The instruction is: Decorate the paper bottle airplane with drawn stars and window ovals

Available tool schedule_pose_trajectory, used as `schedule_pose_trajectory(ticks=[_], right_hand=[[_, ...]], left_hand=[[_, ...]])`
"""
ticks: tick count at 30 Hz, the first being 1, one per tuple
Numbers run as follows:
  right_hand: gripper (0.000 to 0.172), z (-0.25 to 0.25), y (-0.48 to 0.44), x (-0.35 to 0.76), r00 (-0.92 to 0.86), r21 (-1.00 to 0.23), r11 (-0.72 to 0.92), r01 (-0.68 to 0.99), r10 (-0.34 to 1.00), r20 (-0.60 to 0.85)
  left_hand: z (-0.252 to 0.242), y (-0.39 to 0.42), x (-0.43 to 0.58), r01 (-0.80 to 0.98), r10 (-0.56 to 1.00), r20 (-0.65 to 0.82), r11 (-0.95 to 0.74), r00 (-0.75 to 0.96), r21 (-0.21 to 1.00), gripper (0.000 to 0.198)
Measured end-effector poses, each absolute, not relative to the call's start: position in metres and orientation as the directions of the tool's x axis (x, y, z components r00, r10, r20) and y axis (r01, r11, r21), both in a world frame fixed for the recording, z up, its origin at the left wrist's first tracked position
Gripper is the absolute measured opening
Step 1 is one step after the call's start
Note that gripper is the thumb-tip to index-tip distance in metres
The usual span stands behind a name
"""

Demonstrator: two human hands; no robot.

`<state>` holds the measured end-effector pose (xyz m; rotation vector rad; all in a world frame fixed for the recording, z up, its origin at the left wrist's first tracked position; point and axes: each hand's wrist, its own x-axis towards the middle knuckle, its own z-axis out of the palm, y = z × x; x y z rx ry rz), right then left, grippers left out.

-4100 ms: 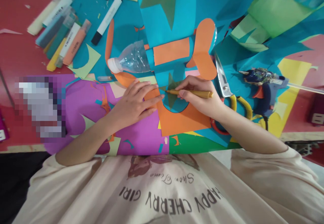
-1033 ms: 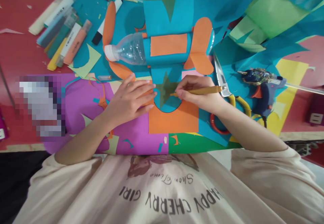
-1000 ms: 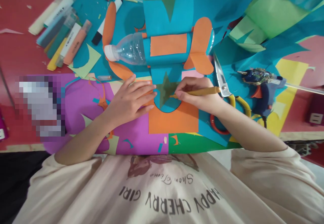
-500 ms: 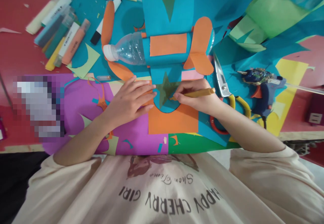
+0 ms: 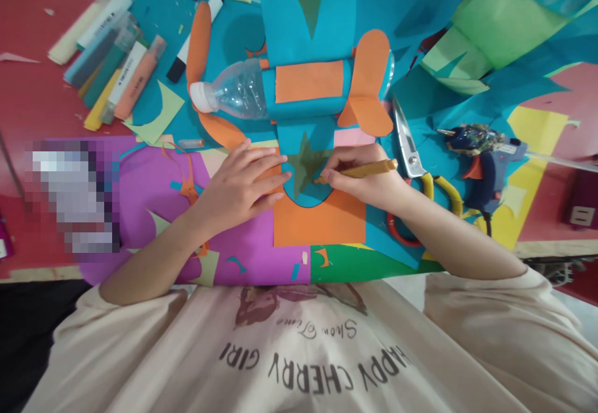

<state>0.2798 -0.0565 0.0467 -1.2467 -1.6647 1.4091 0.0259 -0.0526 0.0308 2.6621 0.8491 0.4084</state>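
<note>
A yellow-brown marker [image 5: 371,169] is gripped in my right hand [image 5: 362,173], its tip at the right side of a dark green star [image 5: 306,162]. That star lies on the rounded end of a blue paper strip [image 5: 292,193]. My left hand [image 5: 247,179] rests flat, fingers spread, with its fingertips at the strip's left edge. Under the rounded end is an orange sheet [image 5: 320,229]. Just beyond my hands a clear plastic bottle [image 5: 238,89] lies on its side, wrapped in blue and orange paper, with orange paper pieces at its cap and base.
Scissors [image 5: 408,145] with yellow and red handles lie beside my right forearm. Farther right is a glue gun [image 5: 488,179]. Several markers [image 5: 114,58] sit at the upper left. A pixelated object [image 5: 77,195] is at the left, and a green paper piece [image 5: 504,27] stands upper right.
Almost nothing differs. Both hands keep their places, and the marker tip stays at the star on the blue strip.
</note>
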Motion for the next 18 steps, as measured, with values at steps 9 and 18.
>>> schedule_pose_trajectory(ticks=[9, 18], right_hand=[[0.021, 0.0492, -0.0562, 0.2799, -0.366, -0.959, -0.005, 0.282, 0.924, -0.112], [0.019, 0.0475, -0.0553, 0.2812, -0.353, -0.948, 0.019, 0.317, 0.931, -0.099]], left_hand=[[0.0322, -0.052, 0.0271, 0.5, 0.584, 0.2, -0.793, 0.787, 0.348, 0.029], [0.0293, -0.0519, 0.0264, 0.505, 0.583, 0.2, -0.796, 0.787, 0.333, 0.031]])
